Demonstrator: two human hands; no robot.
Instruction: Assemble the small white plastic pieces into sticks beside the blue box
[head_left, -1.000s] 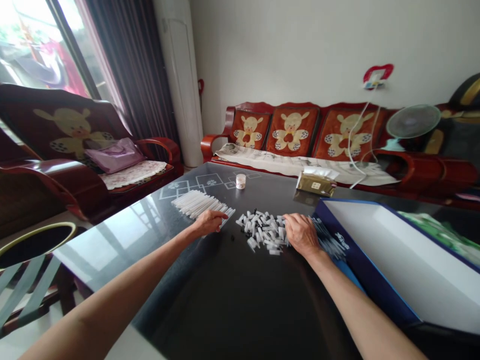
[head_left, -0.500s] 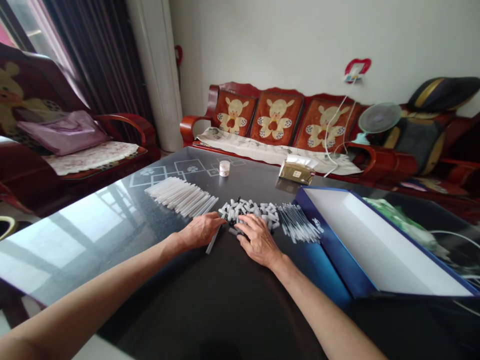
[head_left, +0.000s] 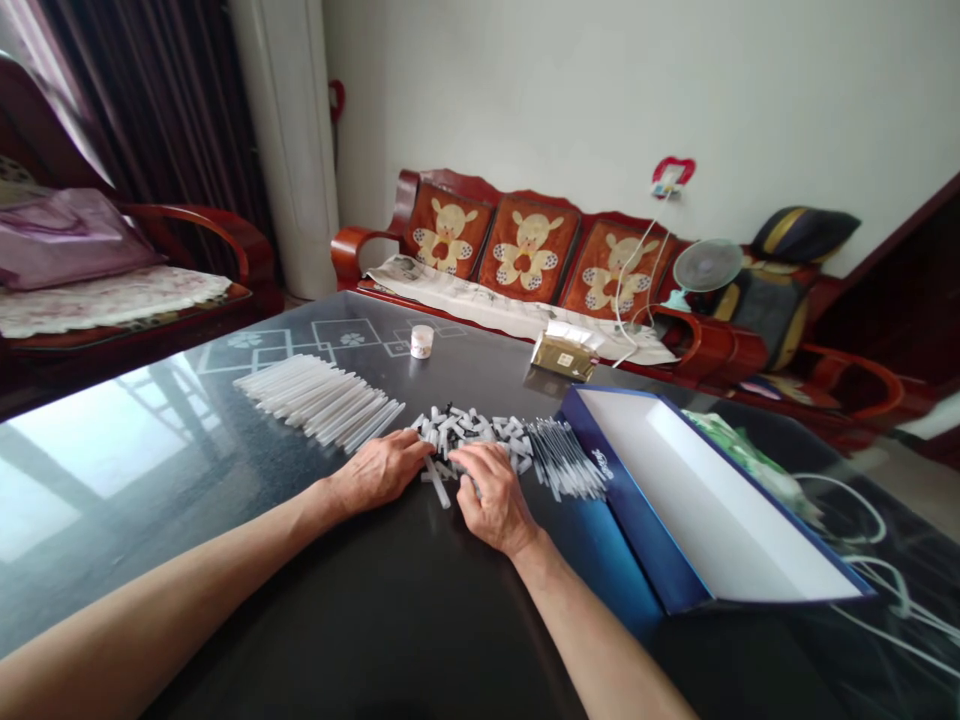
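Note:
My left hand (head_left: pixel 382 468) is at the near left edge of a pile of short whitish plastic pieces (head_left: pixel 469 424) with black bits among them. Its fingertips are closed on the upper end of a translucent plastic tube (head_left: pixel 439 486), which slants down toward me. Just right of that tube, my right hand (head_left: pixel 493 498) reaches over the front of the pile, fingers bent, with a gap between thumb and forefinger. Its fingers partly cover the pieces there. Longer whitish tubes (head_left: pixel 319 400) lie side by side beyond my left hand. Thin clear sticks (head_left: pixel 566 460) lie right of the pile.
A blue box with a white inside (head_left: pixel 705 490) stands on the dark glossy table (head_left: pixel 360 620) at right. Behind the piles are a small white round container (head_left: pixel 421 342) and a tissue pack (head_left: pixel 564 355). White cables (head_left: pixel 896 590) and a green-white package (head_left: pixel 750 465) lie beyond the box.
The view has swung a little to the right. The tube at my left fingertips now slants the other way. My right hand's fingers are more bent and nearer the tube.

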